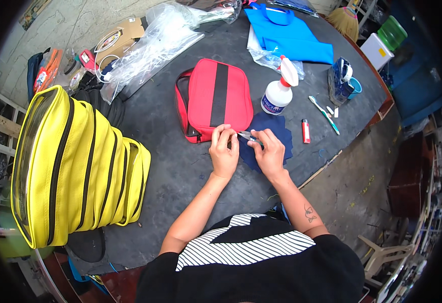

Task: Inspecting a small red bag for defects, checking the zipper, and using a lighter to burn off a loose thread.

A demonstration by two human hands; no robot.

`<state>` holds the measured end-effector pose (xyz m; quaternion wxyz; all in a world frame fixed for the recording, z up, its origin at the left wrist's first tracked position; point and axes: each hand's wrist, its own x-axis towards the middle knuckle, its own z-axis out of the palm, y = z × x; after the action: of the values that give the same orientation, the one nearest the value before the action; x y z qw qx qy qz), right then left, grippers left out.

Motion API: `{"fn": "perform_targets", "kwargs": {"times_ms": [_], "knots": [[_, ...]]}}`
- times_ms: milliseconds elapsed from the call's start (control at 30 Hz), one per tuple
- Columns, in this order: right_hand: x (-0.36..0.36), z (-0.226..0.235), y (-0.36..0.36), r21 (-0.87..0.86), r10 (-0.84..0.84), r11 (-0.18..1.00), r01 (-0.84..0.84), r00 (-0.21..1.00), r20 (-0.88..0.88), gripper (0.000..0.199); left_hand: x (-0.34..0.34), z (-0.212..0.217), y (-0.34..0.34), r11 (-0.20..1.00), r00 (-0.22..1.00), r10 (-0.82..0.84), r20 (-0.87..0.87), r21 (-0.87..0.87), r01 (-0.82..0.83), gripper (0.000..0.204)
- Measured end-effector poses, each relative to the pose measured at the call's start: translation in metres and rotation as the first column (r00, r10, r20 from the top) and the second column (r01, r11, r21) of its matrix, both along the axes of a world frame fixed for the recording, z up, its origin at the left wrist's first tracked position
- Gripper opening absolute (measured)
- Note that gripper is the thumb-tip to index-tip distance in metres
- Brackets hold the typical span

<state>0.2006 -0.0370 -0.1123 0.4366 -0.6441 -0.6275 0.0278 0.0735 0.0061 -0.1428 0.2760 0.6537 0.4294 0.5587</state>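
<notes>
A red zippered bag with a black stripe down its middle lies on the dark table. At its near right corner, my left hand is closed in a pinch; whatever is between the fingertips is too small to make out. My right hand grips small metal thread snips, their tip pointing left toward the bag's edge and my left fingers. Partly beneath my right hand is a dark blue cloth. A white spray bottle with a red and white trigger head stands just beyond the cloth.
Yellow bags stand in a row at left. To the right lie a red lighter and a toothbrush, near a clear holder. Clear plastic wrapping and a blue tote bag are at the back.
</notes>
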Motion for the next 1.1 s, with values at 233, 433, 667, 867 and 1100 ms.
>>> {"fn": "perform_targets", "kwargs": {"times_ms": [233, 433, 667, 867, 1100], "knots": [[-0.004, 0.003, 0.0, 0.018, -0.009, 1.0, 0.008, 0.998, 0.062, 0.017, 0.002, 0.002, -0.002, 0.997, 0.997, -0.02, 0.076, -0.07, 0.025, 0.011], [-0.007, 0.005, -0.001, -0.015, -0.051, 0.999, 0.052, 0.998, 0.045, 0.016, 0.002, -0.002, -0.001, 0.999, 0.999, -0.018, 0.036, -0.035, 0.019, 0.011], [-0.008, 0.012, -0.001, -0.174, -0.09, 0.981, 0.085, 0.996, -0.023, 0.015, 0.002, -0.005, -0.001, 1.0, 1.0, 0.007, -0.016, 0.002, -0.007, 0.011], [-0.008, 0.015, 0.0, -0.226, -0.098, 0.97, 0.091, 0.995, -0.019, 0.015, 0.001, -0.004, -0.002, 1.0, 1.0, 0.013, -0.013, 0.001, -0.013, 0.012], [0.001, 0.011, 0.004, -0.22, -0.124, 0.972, 0.086, 0.979, -0.165, 0.018, -0.021, 0.018, 0.004, 0.948, 0.959, 0.282, 0.02, 0.147, -0.281, 0.036]]}}
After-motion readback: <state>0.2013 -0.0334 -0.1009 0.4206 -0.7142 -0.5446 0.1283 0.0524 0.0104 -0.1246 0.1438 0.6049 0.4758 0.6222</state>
